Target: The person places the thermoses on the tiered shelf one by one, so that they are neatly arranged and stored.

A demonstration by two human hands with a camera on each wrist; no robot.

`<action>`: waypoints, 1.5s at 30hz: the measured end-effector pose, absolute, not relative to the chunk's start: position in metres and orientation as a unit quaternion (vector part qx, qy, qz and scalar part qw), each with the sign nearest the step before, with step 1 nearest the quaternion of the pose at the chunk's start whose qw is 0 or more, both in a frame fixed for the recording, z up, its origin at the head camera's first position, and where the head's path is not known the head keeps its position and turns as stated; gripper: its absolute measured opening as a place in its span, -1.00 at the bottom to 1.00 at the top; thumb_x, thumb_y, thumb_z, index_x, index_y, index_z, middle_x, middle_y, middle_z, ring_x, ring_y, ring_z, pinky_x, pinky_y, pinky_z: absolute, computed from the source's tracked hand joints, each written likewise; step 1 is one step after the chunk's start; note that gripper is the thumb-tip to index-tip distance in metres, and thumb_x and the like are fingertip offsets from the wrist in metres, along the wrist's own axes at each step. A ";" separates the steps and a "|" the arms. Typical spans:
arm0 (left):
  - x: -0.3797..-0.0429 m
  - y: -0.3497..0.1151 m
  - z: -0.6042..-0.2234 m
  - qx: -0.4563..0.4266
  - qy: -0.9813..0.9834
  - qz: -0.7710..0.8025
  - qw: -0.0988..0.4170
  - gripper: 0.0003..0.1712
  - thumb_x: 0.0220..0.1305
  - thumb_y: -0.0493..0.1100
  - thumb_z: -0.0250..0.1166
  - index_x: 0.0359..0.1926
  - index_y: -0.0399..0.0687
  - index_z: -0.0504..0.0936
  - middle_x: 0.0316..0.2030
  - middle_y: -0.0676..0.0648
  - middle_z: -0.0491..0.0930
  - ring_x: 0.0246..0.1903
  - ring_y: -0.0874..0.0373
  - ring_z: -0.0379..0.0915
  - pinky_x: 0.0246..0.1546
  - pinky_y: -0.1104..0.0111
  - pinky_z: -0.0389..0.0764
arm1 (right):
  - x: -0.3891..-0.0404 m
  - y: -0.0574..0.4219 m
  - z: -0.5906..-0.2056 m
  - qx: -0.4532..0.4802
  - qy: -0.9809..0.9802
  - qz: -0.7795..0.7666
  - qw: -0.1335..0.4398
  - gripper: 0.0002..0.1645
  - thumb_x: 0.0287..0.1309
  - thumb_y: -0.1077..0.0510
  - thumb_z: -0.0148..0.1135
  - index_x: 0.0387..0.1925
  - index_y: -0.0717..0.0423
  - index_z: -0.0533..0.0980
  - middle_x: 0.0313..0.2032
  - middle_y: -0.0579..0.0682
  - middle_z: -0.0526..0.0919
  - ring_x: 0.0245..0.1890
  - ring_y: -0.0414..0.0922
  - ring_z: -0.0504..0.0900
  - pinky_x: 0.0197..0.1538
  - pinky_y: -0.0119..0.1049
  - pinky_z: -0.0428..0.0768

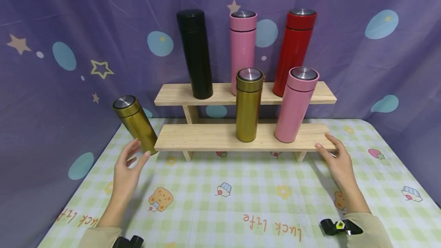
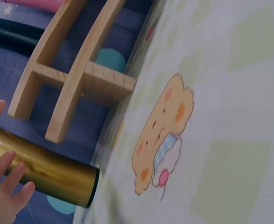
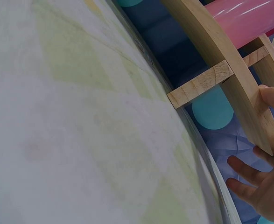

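My left hand [image 1: 125,173] is beside a gold thermos bottle [image 1: 138,125] on the table at the rack's left end. Its fingers [image 2: 3,163] are spread and slightly bent, overlapping the bottle in the left wrist view, with nothing held. At the other end, my right hand [image 1: 339,162] holds the corner of the two-tier wooden shelf [image 1: 200,137], thumb [image 3: 271,95] against the front edge. A second gold thermos bottle [image 1: 249,106] and a pink thermos bottle [image 1: 297,104] stand on the lower tier.
On the upper tier stand a black thermos bottle [image 1: 195,54], another pink thermos bottle [image 1: 242,45] and a red thermos bottle [image 1: 295,49]. A checkered cloth with cartoon prints [image 1: 193,209] covers the table. Behind the rack hangs a purple curtain [image 1: 113,18].
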State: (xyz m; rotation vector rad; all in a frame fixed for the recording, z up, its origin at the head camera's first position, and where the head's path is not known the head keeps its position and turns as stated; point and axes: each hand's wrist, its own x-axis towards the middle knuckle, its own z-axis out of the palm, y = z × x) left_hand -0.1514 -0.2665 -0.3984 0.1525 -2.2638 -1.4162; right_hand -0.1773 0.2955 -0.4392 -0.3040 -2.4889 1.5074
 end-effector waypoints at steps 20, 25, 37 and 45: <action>-0.180 -0.297 -0.416 0.084 -0.798 -0.533 0.268 -0.22 0.35 -0.10 0.32 0.50 0.13 0.21 0.40 -0.08 0.29 0.34 0.09 0.19 0.27 0.18 0.26 | -0.178 0.295 -0.439 -0.104 -0.849 0.507 0.109 -0.10 0.33 -0.27 0.14 0.54 -0.05 0.09 0.45 0.26 0.15 0.19 0.13 0.37 0.02 -0.25 0.43; -0.192 -0.300 -0.417 0.086 -0.793 -0.545 0.257 -0.16 0.32 -0.11 0.35 0.52 0.11 0.16 0.42 -0.05 0.26 0.36 0.08 0.17 0.22 0.19 0.29 | -0.178 0.296 -0.440 -0.103 -0.849 0.507 0.111 -0.10 0.33 -0.27 0.14 0.54 -0.05 0.10 0.46 0.25 0.14 0.19 0.13 0.38 -0.01 -0.31 0.42; -0.196 -0.283 -0.391 0.083 -0.788 -0.566 0.227 -0.07 0.26 -0.18 0.35 0.54 0.01 0.06 0.42 -0.20 0.19 0.37 -0.07 0.13 0.12 0.30 0.24 | -0.177 0.296 -0.441 -0.099 -0.844 0.516 0.110 -0.10 0.34 -0.26 0.13 0.54 -0.04 0.08 0.45 0.28 0.13 0.27 0.25 0.32 0.10 -0.11 0.44; -0.210 -0.284 -0.391 0.096 -0.780 -0.577 0.222 0.04 0.22 -0.15 0.40 0.57 0.06 -0.04 0.44 -0.18 0.13 0.34 -0.04 0.11 0.26 0.07 0.22 | -0.178 0.296 -0.441 -0.100 -0.844 0.514 0.115 -0.10 0.33 -0.26 0.14 0.54 -0.04 0.10 0.46 0.28 0.13 0.27 0.26 0.32 0.04 -0.22 0.43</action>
